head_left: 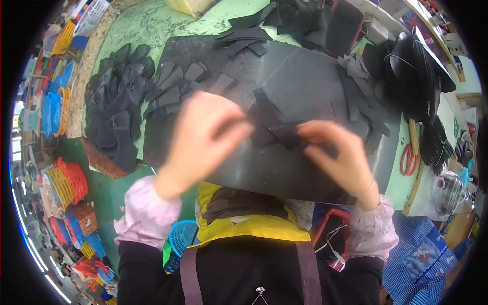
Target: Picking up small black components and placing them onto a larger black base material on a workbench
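Note:
Several flat black cut pieces (267,104) lie overlapped on a dark board in front of me. My left hand (206,134) is over the board, left of these pieces, smeared by motion. Its thumb and fingers curve toward each other, and I cannot make out anything between them. On the other side, the fingertips of my right hand (340,155) are at the edge of a small black piece (287,135) and appear to grip it. Near my left hand lies a loose group of small dark grey pieces (172,79).
Larger curved black pieces (119,109) are heaped at the left of the green table. More black pieces (358,76) lie along the board's right side, by a bundle of black sheets (414,76). Red-handled scissors (408,160) lie at the right. A blue basket (182,238) stands below the table edge.

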### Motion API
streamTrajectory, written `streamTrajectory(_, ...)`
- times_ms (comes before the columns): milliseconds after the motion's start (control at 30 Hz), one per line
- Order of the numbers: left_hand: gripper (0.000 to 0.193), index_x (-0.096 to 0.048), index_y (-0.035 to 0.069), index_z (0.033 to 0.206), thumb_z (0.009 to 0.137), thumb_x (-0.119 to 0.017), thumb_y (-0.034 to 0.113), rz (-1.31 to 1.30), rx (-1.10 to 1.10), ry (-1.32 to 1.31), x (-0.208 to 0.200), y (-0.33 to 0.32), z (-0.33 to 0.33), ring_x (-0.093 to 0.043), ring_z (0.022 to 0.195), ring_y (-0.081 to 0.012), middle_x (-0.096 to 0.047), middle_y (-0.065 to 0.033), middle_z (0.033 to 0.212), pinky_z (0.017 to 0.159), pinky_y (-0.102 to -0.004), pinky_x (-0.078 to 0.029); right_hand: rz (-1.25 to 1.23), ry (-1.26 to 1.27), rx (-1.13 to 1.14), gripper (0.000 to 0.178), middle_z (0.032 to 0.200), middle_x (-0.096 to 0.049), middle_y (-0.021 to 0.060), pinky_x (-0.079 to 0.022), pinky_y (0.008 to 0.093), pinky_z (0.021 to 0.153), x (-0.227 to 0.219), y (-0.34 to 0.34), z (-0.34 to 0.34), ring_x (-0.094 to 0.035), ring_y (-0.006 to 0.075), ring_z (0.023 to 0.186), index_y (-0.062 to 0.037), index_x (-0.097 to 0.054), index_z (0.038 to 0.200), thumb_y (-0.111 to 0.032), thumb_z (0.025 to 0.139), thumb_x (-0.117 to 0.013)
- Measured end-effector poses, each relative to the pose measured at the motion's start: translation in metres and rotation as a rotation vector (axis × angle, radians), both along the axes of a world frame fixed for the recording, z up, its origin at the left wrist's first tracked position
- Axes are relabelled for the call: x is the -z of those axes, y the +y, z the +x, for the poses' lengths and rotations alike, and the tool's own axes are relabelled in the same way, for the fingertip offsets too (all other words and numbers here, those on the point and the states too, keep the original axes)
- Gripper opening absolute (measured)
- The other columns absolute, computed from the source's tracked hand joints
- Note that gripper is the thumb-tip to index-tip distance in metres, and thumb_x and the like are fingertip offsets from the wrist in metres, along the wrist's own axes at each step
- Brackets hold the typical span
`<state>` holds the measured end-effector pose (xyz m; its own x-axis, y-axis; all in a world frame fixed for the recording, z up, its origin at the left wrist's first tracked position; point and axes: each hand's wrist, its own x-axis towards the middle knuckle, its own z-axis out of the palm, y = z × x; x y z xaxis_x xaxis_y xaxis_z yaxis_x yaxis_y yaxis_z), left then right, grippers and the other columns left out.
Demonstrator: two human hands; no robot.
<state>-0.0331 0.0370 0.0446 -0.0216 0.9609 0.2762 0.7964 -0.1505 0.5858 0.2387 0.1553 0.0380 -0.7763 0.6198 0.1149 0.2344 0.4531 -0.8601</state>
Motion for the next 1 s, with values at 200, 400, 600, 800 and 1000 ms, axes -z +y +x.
streamTrajectory(200,0.038,-0.068,0.010,0.116,0.081,-0.078,0.020,0.053,-0.058,0.267,-0.010,0.011,-0.006,-0.053,0.120,-0.0318,-0.061,-0.0113,0.123,0.105,-0.0444,-0.042,0.246,-0.235,0.429,0.040,0.097,-0.066,0.0069,-0.050,0.0263,0.066,0.007,0.042,0.013,-0.056,0.0129,0.070,-0.0019,-0.067,0.118,0.006,0.079,-0.076)
streamTrajectory(400,0.032,-0.071,0.014,0.106,0.075,-0.081,0.009,0.021,0.154,0.068,0.032,0.012,0.042,-0.058,0.105,-0.0306,-0.061,-0.0065,0.111,0.093,-0.0421,-0.047,-0.215,-0.061,0.498,0.017,0.088,-0.070,0.0033,-0.053,0.0223,0.066,0.002,0.039,0.021,-0.067,0.0085,0.076,0.0005,-0.068,0.103,0.002,0.087,-0.076)
streamTrajectory(600,0.026,-0.071,0.011,0.098,0.074,-0.080,0.005,0.101,0.170,-0.008,0.030,-0.003,0.042,-0.061,0.107,-0.0310,-0.062,-0.0075,0.111,0.092,-0.0422,-0.050,-0.534,-0.004,0.389,0.007,0.089,-0.072,0.0035,-0.053,0.0195,0.062,-0.001,0.016,0.023,-0.068,0.0086,0.073,0.0018,-0.069,0.099,0.000,0.093,-0.073)
streamTrajectory(800,0.027,-0.067,0.009,0.098,0.074,-0.079,0.002,0.025,0.261,-0.079,0.039,-0.009,0.032,-0.059,0.123,-0.0346,-0.059,-0.0103,0.122,0.098,-0.0449,-0.053,-0.587,-0.138,0.301,0.009,0.077,-0.073,0.0044,-0.054,0.0213,0.058,-0.003,-0.004,-0.020,-0.068,0.0085,0.066,0.0022,-0.071,0.093,-0.005,0.092,-0.076)
streamTrajectory(1000,0.034,-0.063,0.009,0.104,0.075,-0.080,0.004,0.016,0.276,-0.088,0.036,-0.010,0.029,-0.059,0.123,-0.0351,-0.058,-0.0107,0.124,0.095,-0.0440,-0.054,-0.526,-0.228,0.278,0.009,0.075,-0.073,0.0047,-0.055,0.0222,0.058,-0.003,-0.002,-0.029,-0.068,0.0081,0.064,0.0026,-0.072,0.092,-0.006,0.091,-0.076)
